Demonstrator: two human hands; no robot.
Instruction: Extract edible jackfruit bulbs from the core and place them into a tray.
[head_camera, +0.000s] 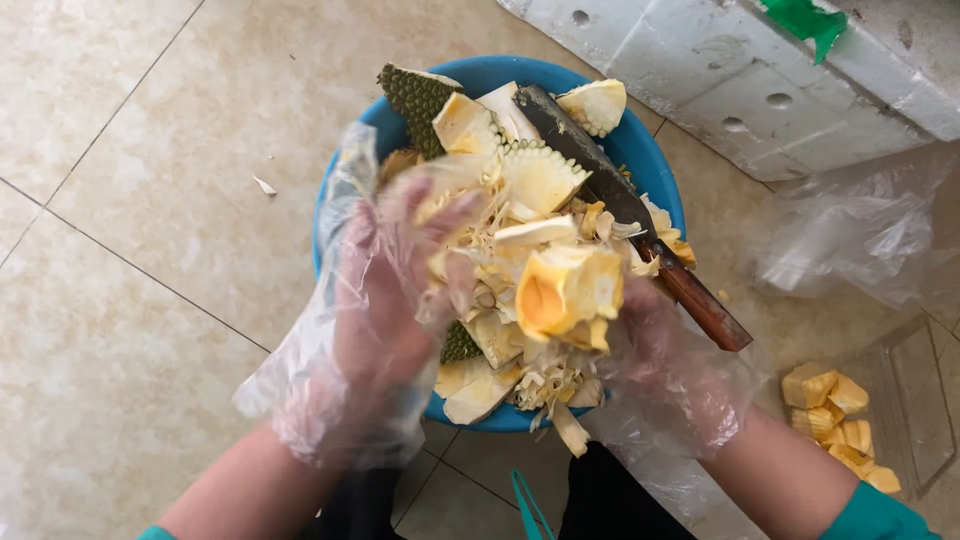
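- Yellow jackfruit flesh (565, 290) sits in my right grip (665, 365); the fingers are closed round the back of the piece, and its hollow pod opening faces up toward me.
- My left hand (385, 300) is beside it, fingers spread apart and clamped on nothing, fingertips touching the pale stringy fibres (480, 235) next to the piece.
- Both of my hands wear loose clear plastic gloves, crumpled at the wrists.
- I hold the piece just over a round blue basin (655, 165) that stands on the tiled floor (150, 250).
- The basin is heaped with jackfruit scraps: green spiky rind (415, 100) at its far rim, white core wedges and pale strands in the middle and at the near rim.
- A big knife (620, 200) with a dark blade and a brown wooden handle lies slantwise across the heap, the handle sticking out past the basin's right rim.
- Near the floor's right edge, well apart from the basin, a clear plastic tray (920, 400) holds cleaned yellow pods (840, 425).
- Beyond that tray lies a crumpled clear plastic bag (850, 235).
- White foam box (720, 80) with a strip of green tape stands at the far right corner of the floor.
- One small pale scrap (265, 186) lies alone on the tiles left of the basin.
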